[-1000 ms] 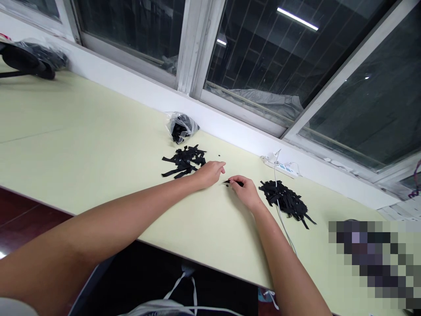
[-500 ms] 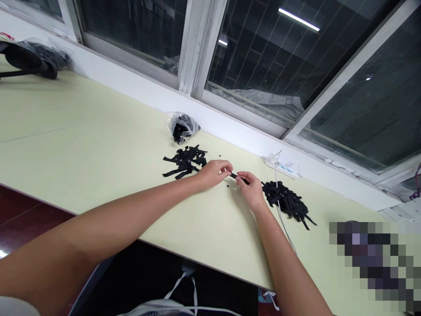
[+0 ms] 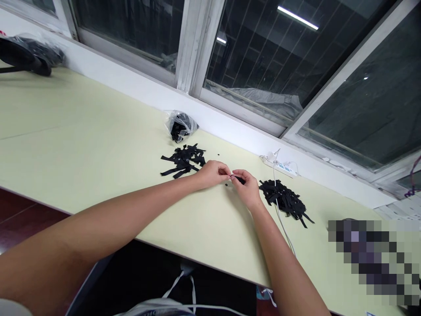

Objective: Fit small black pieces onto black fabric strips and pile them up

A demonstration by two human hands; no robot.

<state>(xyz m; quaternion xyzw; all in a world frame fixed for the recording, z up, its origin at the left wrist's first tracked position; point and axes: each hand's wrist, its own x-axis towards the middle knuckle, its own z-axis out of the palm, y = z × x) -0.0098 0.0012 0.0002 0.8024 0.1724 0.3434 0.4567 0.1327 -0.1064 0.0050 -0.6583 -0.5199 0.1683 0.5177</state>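
Observation:
Above the middle of the pale green table [image 3: 197,224], my left hand [image 3: 215,172] and my right hand [image 3: 247,186] meet at their fingertips. Between them is a short black fabric strip [image 3: 239,179]. Both hands pinch it, the left at its tip and the right along its length; most of it is hidden behind the fingers. Just below the fingertips lies a small black ring-like piece [image 3: 226,184]. A loose pile of black strips [image 3: 184,160] lies by my left hand, and a denser heap of black strips [image 3: 286,198] is right of my right hand.
Behind the left pile stands a clear plastic bag [image 3: 182,126] with black pieces inside. A power strip [image 3: 284,167] sits along the wall, and its white cable [image 3: 279,215] runs across the right heap. Another tiny black piece [image 3: 219,154] lies farther back. A blurred-out patch covers the right side.
My right hand has moved left along the strip, so its fingertips now almost touch those of my left hand. Less of the strip shows between them. The view has shifted slightly.

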